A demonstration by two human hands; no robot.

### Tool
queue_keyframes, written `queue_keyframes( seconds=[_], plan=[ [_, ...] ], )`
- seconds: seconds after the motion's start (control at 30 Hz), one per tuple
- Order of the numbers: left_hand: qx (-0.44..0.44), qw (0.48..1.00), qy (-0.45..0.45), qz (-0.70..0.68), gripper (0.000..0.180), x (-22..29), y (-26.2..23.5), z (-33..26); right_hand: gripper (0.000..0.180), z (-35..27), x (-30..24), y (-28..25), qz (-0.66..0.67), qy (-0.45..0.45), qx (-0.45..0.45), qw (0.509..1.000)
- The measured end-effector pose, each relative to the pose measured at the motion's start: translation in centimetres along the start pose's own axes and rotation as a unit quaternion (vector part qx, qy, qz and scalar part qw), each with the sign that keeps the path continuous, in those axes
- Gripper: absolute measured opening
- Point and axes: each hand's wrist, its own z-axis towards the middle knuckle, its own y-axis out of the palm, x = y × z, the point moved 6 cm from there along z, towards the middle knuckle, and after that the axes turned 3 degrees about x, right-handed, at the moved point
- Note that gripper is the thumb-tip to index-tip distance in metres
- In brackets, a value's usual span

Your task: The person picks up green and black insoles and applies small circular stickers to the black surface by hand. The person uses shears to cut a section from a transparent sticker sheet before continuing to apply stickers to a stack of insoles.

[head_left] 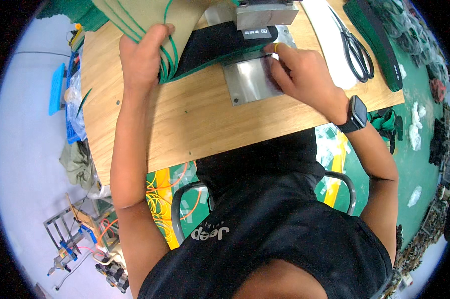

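My left hand (144,56) is closed around a fanned bundle of beige insoles with green edges (133,12), thumb on top. From beside it a black insole (205,47) with a green edge stretches right, its pale printed heel mark lying below a metal press block (266,16). My right hand (304,70), with a yellow band on one finger, has its index finger and thumb closed at the near edge of that heel end. Under those fingers is a shiny metal plate (247,79) on the wooden table (185,129). The fingertips' exact contact is partly hidden.
Black-handled scissors (358,57) lie on a white strip (332,47) to the right. Beyond them a stack of black-green insoles (373,45) lines the table's edge. Plastic bags (414,40) are heaped at far right. Orange and yellow hoses (158,207) hang below the table at left.
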Motion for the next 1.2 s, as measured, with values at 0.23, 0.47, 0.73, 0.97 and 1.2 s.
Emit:
queue_keyframes(
  seconds=[0.23,0.47,0.73,0.97,1.2],
  plan=[
    [0.018,1.000,-0.002,0.014,0.019,0.4,0.6,-0.9,0.040,-2.9,1.2,-5.8,0.068,0.090,0.134,0.985],
    [-0.154,0.947,0.023,0.281,0.041,1.4,3.5,-2.3,0.017,6.0,14.4,-10.4,-0.035,0.140,0.192,0.971],
    [-0.217,0.963,0.122,0.107,0.089,1.7,5.0,-1.1,0.040,14.1,30.0,-4.4,-0.262,0.108,0.148,0.948],
    [-0.166,0.950,0.256,0.064,0.067,2.4,1.9,0.1,0.015,16.1,36.0,-0.1,-0.088,0.101,0.155,0.979],
    [-0.055,0.948,0.309,0.059,0.061,5.6,-1.3,0.7,0.020,16.4,33.7,-4.2,-0.195,0.096,0.136,0.967]
  ],
)
